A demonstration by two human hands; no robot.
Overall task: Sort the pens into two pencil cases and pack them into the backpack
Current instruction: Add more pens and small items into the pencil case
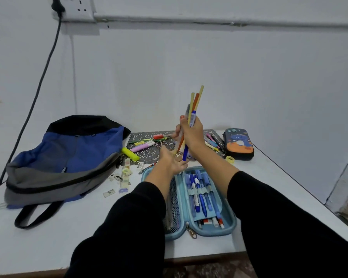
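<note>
Right hand (191,135) grips a pen bundle (194,103) upright over the open case (227,223). Left hand (172,161) is flat-fingered under the lower ends, so I'd tap the ends level there and keep the grip tight before slotting in. Bundle is mixed yellow, orange and blue with uneven tips; dark case (238,144) looks shut at right, backpack (68,157) at left.
</note>
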